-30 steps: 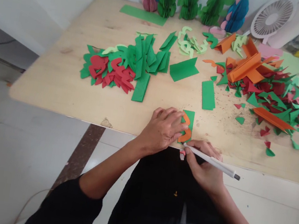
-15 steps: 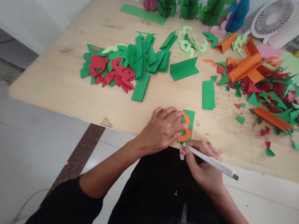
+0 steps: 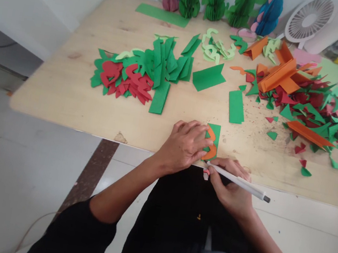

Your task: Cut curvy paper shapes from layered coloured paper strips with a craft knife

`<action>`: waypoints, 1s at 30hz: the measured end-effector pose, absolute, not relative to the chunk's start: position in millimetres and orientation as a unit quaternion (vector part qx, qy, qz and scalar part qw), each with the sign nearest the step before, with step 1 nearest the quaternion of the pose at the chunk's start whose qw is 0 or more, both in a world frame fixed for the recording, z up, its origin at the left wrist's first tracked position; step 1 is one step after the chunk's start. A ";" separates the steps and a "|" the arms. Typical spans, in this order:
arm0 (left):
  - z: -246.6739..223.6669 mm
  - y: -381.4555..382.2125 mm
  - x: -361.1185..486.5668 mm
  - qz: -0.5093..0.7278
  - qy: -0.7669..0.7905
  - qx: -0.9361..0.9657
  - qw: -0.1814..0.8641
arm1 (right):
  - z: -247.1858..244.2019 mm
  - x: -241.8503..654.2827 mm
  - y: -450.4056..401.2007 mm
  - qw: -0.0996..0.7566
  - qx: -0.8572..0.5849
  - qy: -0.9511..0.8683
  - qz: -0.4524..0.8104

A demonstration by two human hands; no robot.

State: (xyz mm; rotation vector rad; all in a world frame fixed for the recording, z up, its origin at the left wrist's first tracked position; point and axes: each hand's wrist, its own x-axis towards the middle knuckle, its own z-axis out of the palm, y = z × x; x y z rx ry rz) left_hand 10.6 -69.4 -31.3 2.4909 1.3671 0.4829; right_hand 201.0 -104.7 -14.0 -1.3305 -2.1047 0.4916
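An orange curved paper shape (image 3: 211,152) lies on top of a green paper strip (image 3: 217,132) at the table's front edge. From the left, my left hand (image 3: 184,146) presses on the orange shape, its bent fingers close together and holding it flat on the strip. My right hand (image 3: 233,188) is closed around a white pen (image 3: 240,182). The pen's tip touches or nearly touches the lower end of the orange shape and strip; the exact contact is too small to tell.
Green strips (image 3: 236,107) and a folded green piece (image 3: 209,77) lie beyond my hands. A pile of red cutouts (image 3: 137,83) with green ones is at the left. Orange, red and green scraps (image 3: 315,111) cover the right. Paper figures (image 3: 216,1) and a fan (image 3: 309,20) stand behind.
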 end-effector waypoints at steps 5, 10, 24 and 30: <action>-29.9 -69.0 11.0 0.166 0.471 0.856 0.131 | -15.1 200.5 -104.0 0.303 -0.488 -0.799 0.180; -29.2 -69.4 10.7 0.161 0.472 0.856 0.136 | -14.5 199.0 -102.8 0.311 -0.479 -0.802 0.175; -29.2 -70.0 10.9 0.166 0.471 0.857 0.131 | -18.1 196.8 -103.4 0.310 -0.477 -0.806 0.164; -29.9 -69.7 10.5 0.166 0.469 0.858 0.131 | -16.8 196.3 -103.2 0.306 -0.478 -0.806 0.166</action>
